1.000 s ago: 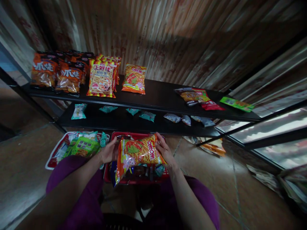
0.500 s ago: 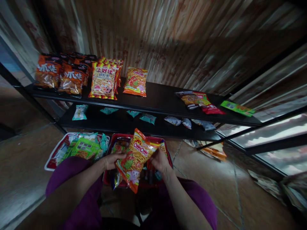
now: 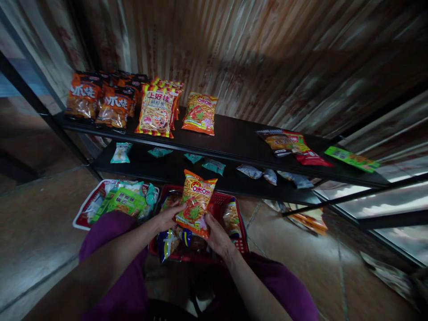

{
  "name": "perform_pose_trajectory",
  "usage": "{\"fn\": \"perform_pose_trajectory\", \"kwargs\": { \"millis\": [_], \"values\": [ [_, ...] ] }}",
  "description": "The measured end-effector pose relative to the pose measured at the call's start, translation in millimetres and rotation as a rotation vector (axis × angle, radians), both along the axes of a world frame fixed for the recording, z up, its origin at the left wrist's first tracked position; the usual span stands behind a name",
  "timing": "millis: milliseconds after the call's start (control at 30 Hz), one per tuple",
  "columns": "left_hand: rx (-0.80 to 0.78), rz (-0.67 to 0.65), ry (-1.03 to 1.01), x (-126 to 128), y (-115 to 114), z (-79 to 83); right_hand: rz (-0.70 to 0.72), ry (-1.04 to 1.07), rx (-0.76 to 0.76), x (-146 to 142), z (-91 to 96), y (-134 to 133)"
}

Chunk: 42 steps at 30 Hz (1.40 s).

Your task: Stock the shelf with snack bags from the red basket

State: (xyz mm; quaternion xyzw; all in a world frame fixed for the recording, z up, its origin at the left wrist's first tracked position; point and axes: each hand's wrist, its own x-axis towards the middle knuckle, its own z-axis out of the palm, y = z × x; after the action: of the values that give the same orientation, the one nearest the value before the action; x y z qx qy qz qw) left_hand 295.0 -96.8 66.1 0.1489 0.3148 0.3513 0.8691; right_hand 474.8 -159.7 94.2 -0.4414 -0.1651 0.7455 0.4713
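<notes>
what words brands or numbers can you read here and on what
"咪咪": held orange bag
"咪咪": orange bag on the shelf
"上好佳": striped bag
"鲜虾条": same striped bag
"爪烧": black-and-orange bags
"藤椒味": green bag in the basket, slightly blurred
"锅巴": same green bag
Smaller print, teal packs: too blurred

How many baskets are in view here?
2: a white-rimmed basket by the left knee, and a red basket below the snack bag that the left hand and right hand hold. No third shows.
</notes>
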Motion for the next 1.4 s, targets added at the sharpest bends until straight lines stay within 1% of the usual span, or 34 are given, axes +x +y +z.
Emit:
{"fn": "perform_pose_trajectory", "kwargs": {
  "millis": [167, 233, 300, 433, 633, 767, 867, 967, 1067, 1200, 1300, 1400],
  "values": [
    [0.024, -0.015, 0.084, 3.9, 1.2, 5.9, -0.031, -0.04, -0.002, -1.6, 2.5, -1.1],
    [0.029, -0.021, 0.139, 5.3, 3.4, 8.3, -0.049, -0.056, 0.0, 0.2, 1.2, -0.9],
    [0.012, 0.001, 0.18, 6.2, 6.8, 9.4, -0.062, -0.069, -0.002, 2.9, -1.7, -0.5],
    [-0.009, 0.056, 0.115, 4.5, 16.6, 8.3, -0.02, -0.107, 0.001, 9.6, -6.4, 0.1],
    [-0.061, 0.08, 0.027, -0.3, 28.0, 5.9, 0.139, -0.121, -0.004, 14.6, -1.2, 0.6],
    [-0.072, 0.105, 0.046, -3.6, 32.0, 7.9, 0.143, -0.121, -0.008, 14.8, -0.6, 2.8],
    [-0.084, 0.11, 0.04, -6.4, 35.1, 9.1, 0.112, -0.097, -0.032, 16.6, -4.5, 5.5],
    [-0.131, 0.168, 0.0, -7.8, 39.3, 6.6, 0.002, -0.028, -0.091, 18.5, -9.9, 6.7],
    [-0.206, 0.282, 0.015, -7.6, 43.0, 0.9, -0.065, 0.08, -0.115, 16.9, -14.2, 4.0],
    [-0.223, 0.402, 0.02, -4.5, 44.8, -5.5, -0.039, 0.142, -0.097, 5.9, -17.3, -4.7],
    [-0.216, 0.438, 0.017, 0.1, 44.0, -8.0, 0.016, 0.11, -0.14, -5.5, -18.7, -9.9],
    [-0.19, 0.47, 0.011, 6.0, 42.9, -9.8, 0.033, 0.059, -0.142, -14.7, -20.6, -10.6]
  ]
}}
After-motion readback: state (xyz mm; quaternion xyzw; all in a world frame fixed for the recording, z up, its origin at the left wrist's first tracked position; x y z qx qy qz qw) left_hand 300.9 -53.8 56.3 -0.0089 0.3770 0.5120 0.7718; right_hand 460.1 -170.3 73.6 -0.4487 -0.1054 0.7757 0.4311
